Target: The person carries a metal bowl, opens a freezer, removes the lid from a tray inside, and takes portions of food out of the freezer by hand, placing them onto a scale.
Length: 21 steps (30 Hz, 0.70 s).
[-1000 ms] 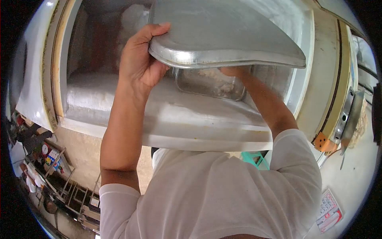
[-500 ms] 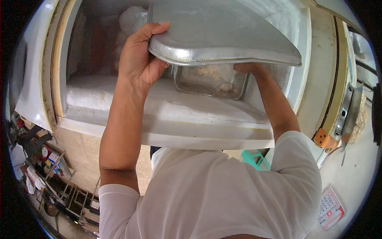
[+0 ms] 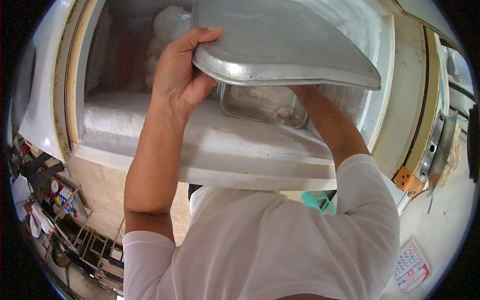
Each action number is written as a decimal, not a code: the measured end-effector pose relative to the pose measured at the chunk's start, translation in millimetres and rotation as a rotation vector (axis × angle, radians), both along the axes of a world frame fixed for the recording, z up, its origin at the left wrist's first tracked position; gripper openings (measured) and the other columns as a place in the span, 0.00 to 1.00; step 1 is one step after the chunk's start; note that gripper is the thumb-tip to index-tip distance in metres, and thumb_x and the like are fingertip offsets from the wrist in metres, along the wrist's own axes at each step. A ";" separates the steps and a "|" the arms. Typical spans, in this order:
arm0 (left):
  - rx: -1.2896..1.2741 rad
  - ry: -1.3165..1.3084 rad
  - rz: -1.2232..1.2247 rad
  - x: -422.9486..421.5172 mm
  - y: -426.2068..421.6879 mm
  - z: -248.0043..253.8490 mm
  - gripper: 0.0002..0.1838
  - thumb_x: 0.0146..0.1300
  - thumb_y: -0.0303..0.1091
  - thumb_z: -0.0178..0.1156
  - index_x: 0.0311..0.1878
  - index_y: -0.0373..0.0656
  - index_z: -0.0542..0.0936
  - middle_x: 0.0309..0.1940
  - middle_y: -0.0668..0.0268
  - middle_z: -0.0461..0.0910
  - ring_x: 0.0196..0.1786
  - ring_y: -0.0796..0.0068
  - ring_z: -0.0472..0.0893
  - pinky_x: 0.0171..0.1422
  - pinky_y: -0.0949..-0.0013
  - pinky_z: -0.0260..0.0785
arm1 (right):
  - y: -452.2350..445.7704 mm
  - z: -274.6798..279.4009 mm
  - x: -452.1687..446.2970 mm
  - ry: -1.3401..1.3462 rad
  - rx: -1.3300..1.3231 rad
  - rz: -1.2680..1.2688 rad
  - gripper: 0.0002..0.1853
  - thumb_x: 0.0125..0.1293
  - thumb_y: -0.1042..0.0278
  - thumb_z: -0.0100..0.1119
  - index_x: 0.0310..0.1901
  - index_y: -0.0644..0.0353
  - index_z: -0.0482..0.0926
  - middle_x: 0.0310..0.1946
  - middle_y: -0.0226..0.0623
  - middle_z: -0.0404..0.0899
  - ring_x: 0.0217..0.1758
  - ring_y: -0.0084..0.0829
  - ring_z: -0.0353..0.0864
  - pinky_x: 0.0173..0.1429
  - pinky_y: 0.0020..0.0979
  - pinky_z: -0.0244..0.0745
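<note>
My left hand [image 3: 181, 67] grips the near left corner of a large grey metal lid or tray [image 3: 285, 42], thumb on top, holding it tilted above a frosty chest freezer [image 3: 220, 135]. Below its edge sits a clear rectangular container [image 3: 240, 114] with pale, lumpy contents [image 3: 283, 113]. The right forearm reaches in over the container's right side. Its hand is hidden beneath the metal piece, so the fingers and anything in them cannot be made out.
Thick frost lines the freezer's near wall. A whitish bundle [image 3: 170, 24] lies at the back left inside. An orange bracket [image 3: 407, 180] and metal blade-like pieces are at the right. A green plastic stool [image 3: 320, 201] stands below, a cluttered rack [image 3: 90, 240] lower left.
My right hand has moved left and deeper under the metal piece, out of sight. My left hand and the metal piece have shifted slightly right in view.
</note>
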State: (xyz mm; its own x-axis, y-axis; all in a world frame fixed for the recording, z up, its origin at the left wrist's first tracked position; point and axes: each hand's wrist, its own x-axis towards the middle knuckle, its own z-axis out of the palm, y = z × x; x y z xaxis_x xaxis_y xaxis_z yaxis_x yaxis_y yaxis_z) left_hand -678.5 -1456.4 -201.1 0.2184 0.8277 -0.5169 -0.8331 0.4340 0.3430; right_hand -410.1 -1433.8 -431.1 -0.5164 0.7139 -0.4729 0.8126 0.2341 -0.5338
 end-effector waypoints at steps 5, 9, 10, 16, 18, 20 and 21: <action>-0.023 0.081 0.025 3.4 0.5 1.1 0.10 0.56 0.25 0.59 0.40 0.32 0.73 0.37 0.57 0.77 0.40 0.64 0.80 0.44 0.62 0.78 | -31.9 -35.2 -41.5 -0.200 0.093 0.202 0.20 0.54 0.59 0.60 0.49 0.53 0.78 0.52 0.45 0.75 0.56 0.46 0.71 0.59 0.44 0.65; -0.020 0.041 0.002 0.0 1.4 2.7 0.10 0.56 0.25 0.59 0.40 0.33 0.73 0.37 0.57 0.77 0.40 0.64 0.80 0.44 0.62 0.78 | -80.0 -38.4 -6.5 -0.331 0.182 0.346 0.20 0.55 0.59 0.59 0.50 0.53 0.78 0.52 0.46 0.75 0.56 0.46 0.71 0.59 0.44 0.66; -0.018 0.044 0.007 -0.7 1.2 1.3 0.10 0.56 0.24 0.59 0.40 0.32 0.73 0.37 0.56 0.76 0.40 0.63 0.80 0.44 0.62 0.79 | -85.2 -33.5 4.9 -0.367 0.151 0.376 0.20 0.55 0.59 0.59 0.50 0.53 0.78 0.52 0.45 0.75 0.56 0.45 0.71 0.59 0.43 0.66; 0.005 0.051 -0.023 -0.3 -1.8 -0.6 0.11 0.55 0.24 0.58 0.41 0.31 0.72 0.37 0.56 0.76 0.39 0.63 0.80 0.45 0.61 0.79 | -74.6 -17.2 52.4 -0.388 -0.219 0.250 0.20 0.56 0.59 0.58 0.51 0.54 0.77 0.52 0.44 0.75 0.56 0.43 0.72 0.59 0.42 0.66; 0.014 0.061 -0.017 0.1 -1.5 -1.8 0.11 0.55 0.24 0.58 0.40 0.31 0.72 0.37 0.57 0.76 0.39 0.63 0.80 0.44 0.61 0.79 | -60.8 -19.4 54.9 -0.410 -0.299 0.224 0.20 0.57 0.59 0.58 0.51 0.54 0.77 0.52 0.43 0.75 0.56 0.43 0.72 0.59 0.41 0.66; 0.005 0.072 -0.001 -0.1 0.7 -3.4 0.11 0.55 0.25 0.59 0.40 0.32 0.72 0.37 0.57 0.76 0.39 0.63 0.80 0.44 0.60 0.79 | -47.9 -23.7 53.1 -0.448 -0.373 0.215 0.20 0.57 0.59 0.58 0.51 0.54 0.76 0.52 0.43 0.75 0.55 0.42 0.72 0.60 0.41 0.67; 0.010 0.071 -0.005 0.0 1.5 -4.6 0.11 0.55 0.25 0.59 0.40 0.32 0.72 0.37 0.57 0.76 0.39 0.63 0.80 0.44 0.60 0.79 | -43.1 -25.6 54.2 -0.454 -0.397 0.212 0.20 0.57 0.60 0.58 0.51 0.54 0.76 0.52 0.43 0.75 0.55 0.42 0.72 0.60 0.41 0.67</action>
